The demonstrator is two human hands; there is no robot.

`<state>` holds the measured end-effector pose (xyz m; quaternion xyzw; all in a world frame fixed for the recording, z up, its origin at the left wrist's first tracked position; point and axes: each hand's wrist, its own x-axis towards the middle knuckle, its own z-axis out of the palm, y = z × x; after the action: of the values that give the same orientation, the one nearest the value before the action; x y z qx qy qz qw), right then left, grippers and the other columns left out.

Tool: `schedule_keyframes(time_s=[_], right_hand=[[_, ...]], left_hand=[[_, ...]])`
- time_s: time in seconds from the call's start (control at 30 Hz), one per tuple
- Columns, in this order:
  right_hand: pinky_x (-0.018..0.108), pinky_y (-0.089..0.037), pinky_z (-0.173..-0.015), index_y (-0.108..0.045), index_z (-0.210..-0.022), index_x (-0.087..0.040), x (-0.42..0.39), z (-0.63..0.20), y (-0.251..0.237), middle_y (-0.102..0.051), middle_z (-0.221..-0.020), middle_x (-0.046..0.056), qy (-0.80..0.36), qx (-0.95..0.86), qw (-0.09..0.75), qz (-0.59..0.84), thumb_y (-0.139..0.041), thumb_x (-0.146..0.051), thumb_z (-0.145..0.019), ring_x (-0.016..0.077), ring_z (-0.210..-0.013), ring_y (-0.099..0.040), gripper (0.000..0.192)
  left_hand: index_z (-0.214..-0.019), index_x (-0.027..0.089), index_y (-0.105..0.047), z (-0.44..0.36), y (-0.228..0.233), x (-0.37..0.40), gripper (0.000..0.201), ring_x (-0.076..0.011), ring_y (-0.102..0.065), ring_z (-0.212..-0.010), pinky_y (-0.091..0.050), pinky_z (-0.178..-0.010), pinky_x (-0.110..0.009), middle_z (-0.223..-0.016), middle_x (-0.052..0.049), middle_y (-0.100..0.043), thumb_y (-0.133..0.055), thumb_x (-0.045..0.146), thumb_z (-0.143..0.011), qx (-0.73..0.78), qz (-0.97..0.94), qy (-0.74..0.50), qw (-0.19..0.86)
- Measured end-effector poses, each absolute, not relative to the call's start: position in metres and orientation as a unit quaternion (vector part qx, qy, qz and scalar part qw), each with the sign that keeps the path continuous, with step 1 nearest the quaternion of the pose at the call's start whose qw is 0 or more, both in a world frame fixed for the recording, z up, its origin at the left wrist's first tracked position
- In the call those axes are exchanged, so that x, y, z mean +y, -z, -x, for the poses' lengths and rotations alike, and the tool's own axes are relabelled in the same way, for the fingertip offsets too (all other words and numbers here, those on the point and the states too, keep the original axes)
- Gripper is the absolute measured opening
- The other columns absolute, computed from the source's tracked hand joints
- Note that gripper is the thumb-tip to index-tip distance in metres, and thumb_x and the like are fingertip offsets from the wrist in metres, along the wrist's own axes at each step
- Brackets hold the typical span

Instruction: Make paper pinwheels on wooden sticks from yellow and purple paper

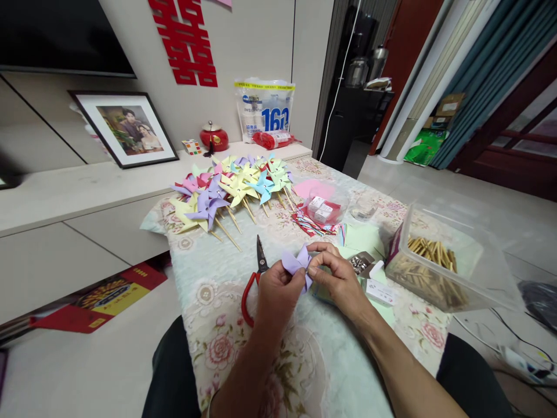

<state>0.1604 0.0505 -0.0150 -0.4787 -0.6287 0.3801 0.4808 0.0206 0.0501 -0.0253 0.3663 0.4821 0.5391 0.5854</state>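
Observation:
A purple paper pinwheel (294, 262) is held up between my two hands over the table. My left hand (278, 288) pinches its lower left side between thumb and fingers. On its right side, my right hand (333, 271) has thumb and fingertips closed on the paper near the centre; whether a small pin is there too, I cannot tell. Scissors (250, 296) with red handles lie beside my left hand, partly behind it. An opened small box (378, 290) with metal pins (361, 262) sits just beyond my right wrist.
Finished pinwheels (237, 186) on sticks are heaped at the back left. A clear plastic bin (435, 290) of short wooden sticks stands on the right. Striped paper strips (315, 225), a clear round container (328, 203) and pale green paper (361, 237) lie in the middle of the floral tablecloth (220, 348).

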Motion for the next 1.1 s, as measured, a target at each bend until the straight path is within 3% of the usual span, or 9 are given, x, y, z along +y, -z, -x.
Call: schedule_keyframes(time_s=[0.47, 0.7, 0.8, 0.93, 1.1], right_hand=[[0.044, -0.036, -0.098, -0.063, -0.066, -0.02, 0.052, -0.16, 0.019, -0.059, -0.113, 0.009, -0.44, -0.58, 0.483, 0.487, -0.066, -0.032, -0.078, 0.0279, -0.11, -0.054, 0.017], [0.04, -0.042, -0.091, -0.066, -0.071, -0.02, 0.052, -0.158, 0.021, -0.059, -0.118, 0.008, -0.444, -0.548, 0.507, 0.495, -0.072, -0.035, -0.076, 0.0272, -0.111, -0.056, 0.017], [0.039, -0.045, -0.089, -0.068, -0.087, -0.022, 0.052, -0.157, 0.023, -0.065, -0.112, 0.007, -0.475, -0.517, 0.525, 0.482, -0.077, -0.034, -0.074, 0.0249, -0.104, -0.06, 0.021], [0.037, -0.049, -0.084, -0.061, -0.122, -0.024, 0.053, -0.154, 0.026, -0.069, -0.101, 0.005, -0.542, -0.46, 0.547, 0.441, -0.083, -0.033, -0.071, 0.0209, -0.092, -0.065, 0.057], [0.032, -0.049, -0.074, -0.057, -0.132, -0.024, 0.053, -0.153, 0.025, -0.07, -0.087, 0.001, -0.562, -0.439, 0.564, 0.418, -0.085, -0.031, -0.069, 0.0178, -0.078, -0.065, 0.069]], left_hand=[[-0.07, 0.019, -0.066, -0.019, 0.042, 0.05, 0.013, -0.0126, -0.053, -0.052, -0.04, -0.051, -0.022, -0.057, 0.003, -0.062, -0.071, 0.029, -0.065, 0.516, -0.465, -0.522, 0.495], [-0.071, 0.019, -0.068, -0.018, 0.039, 0.051, 0.013, -0.0141, -0.057, -0.053, -0.044, -0.054, -0.023, -0.057, 0.002, -0.064, -0.072, 0.03, -0.066, 0.5, -0.443, -0.526, 0.526], [-0.072, 0.019, -0.07, -0.018, 0.034, 0.05, 0.012, -0.0153, -0.061, -0.055, -0.047, -0.056, -0.023, -0.059, 0.001, -0.067, -0.073, 0.028, -0.064, 0.496, -0.424, -0.527, 0.545], [-0.075, 0.018, -0.072, -0.019, 0.029, 0.05, 0.014, -0.0156, -0.063, -0.058, -0.048, -0.056, -0.023, -0.064, 0.0, -0.072, -0.072, 0.027, -0.064, 0.492, -0.41, -0.523, 0.563], [-0.077, 0.016, -0.073, -0.018, 0.028, 0.05, 0.017, -0.0155, -0.065, -0.06, -0.049, -0.059, -0.023, -0.067, 0.0, -0.074, -0.073, 0.026, -0.064, 0.481, -0.4, -0.518, 0.584]])
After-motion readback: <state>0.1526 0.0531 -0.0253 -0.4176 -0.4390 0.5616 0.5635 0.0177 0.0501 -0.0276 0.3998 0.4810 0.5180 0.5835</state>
